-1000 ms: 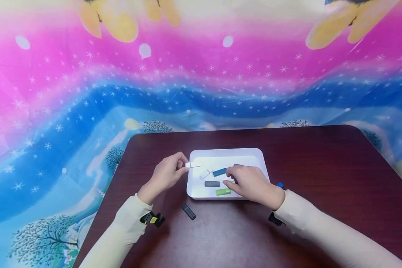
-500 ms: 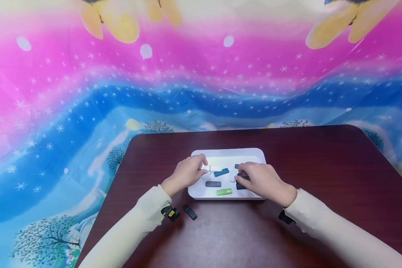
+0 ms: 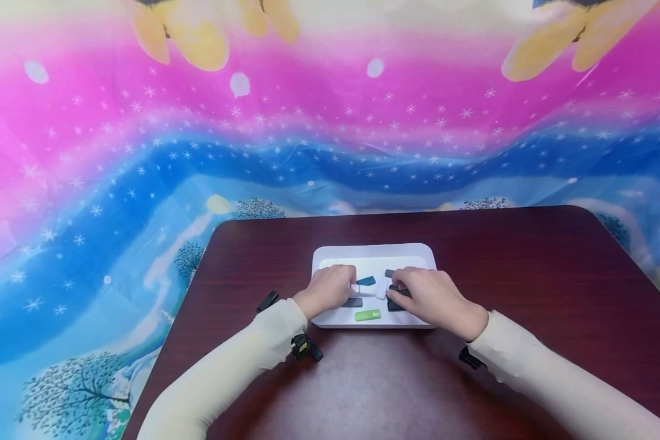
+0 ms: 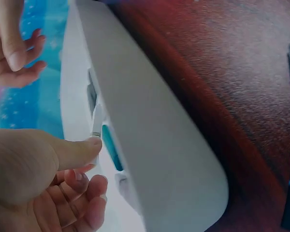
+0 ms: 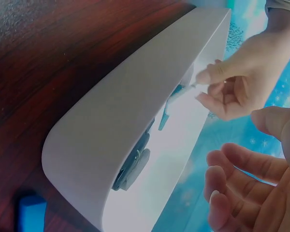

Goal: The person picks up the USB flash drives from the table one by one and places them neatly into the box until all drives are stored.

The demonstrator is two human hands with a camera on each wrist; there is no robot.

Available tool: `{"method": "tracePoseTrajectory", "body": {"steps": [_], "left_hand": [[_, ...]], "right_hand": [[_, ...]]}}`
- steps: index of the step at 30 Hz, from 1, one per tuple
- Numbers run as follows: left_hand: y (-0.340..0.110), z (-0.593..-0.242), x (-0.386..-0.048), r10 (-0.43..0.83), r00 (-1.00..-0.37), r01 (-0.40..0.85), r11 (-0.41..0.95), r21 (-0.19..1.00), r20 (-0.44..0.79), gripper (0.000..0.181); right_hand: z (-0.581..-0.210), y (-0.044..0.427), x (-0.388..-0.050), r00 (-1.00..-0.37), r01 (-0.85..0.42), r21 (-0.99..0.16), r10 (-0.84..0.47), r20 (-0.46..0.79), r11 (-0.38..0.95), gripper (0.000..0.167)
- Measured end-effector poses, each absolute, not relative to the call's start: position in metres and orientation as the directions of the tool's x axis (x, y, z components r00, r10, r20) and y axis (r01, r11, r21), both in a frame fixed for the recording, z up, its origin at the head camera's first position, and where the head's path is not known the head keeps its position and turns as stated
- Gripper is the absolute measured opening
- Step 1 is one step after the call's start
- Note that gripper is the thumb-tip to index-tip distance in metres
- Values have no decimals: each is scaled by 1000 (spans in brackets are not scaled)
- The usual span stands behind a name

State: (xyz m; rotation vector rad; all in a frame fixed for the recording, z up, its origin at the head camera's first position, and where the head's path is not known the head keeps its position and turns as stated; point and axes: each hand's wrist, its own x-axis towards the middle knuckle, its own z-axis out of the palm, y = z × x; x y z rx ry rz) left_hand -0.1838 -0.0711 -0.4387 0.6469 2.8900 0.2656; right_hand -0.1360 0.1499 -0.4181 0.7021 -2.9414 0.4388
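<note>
In the head view my left hand (image 3: 329, 288) reaches over the white tray (image 3: 374, 249) from its left side. Between thumb and fingers it pinches a white USB flash drive (image 3: 365, 291), also visible in the left wrist view as a slim white stick (image 4: 96, 126). My right hand (image 3: 433, 300) hovers over the tray's right part. In the right wrist view its thumb and loosely bent fingers (image 5: 246, 164) stand apart, holding nothing. Below it lie dark flash drives (image 3: 397, 304), partly covered. A small whitish piece (image 3: 382, 288) lies near the held drive's right end.
A green flash drive (image 3: 367, 315), a teal one (image 3: 366, 281) and a grey one (image 3: 354, 302) lie in the tray. On the table are a black stick (image 3: 267, 300) left of the forearm and another black one (image 3: 317, 354) near the left wrist. A blue object (image 5: 33, 212) sits outside the tray.
My left hand has moved right and inward over the tray, carrying the white USB flash drive. The right hand shifted slightly right, its thumb and fingers now clear of the pieces, then stayed nearly still.
</note>
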Motion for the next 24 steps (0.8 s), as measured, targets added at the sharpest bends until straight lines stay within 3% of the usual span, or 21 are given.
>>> {"method": "tracePoseTrajectory", "body": {"steps": [8,13,18,24], "left_hand": [[-72,-447,-186,458,-881,432,881,191,-120,13],[-70,-447,-188,468,-873,438,877,199,-138,10],[-69,-446,-189,465,-871,433,879,199,-158,10],[-68,-446,-189,469,-870,436,876,207,-151,10]], "right_hand": [[-424,148,-141,-896,-443,-255,-428,116,859,19],[-430,147,-146,-893,-448,-254,-444,77,857,35],[-434,149,-149,-895,-440,-256,-442,56,861,39],[-430,155,-147,-904,-423,-258,-423,58,869,27]]}}
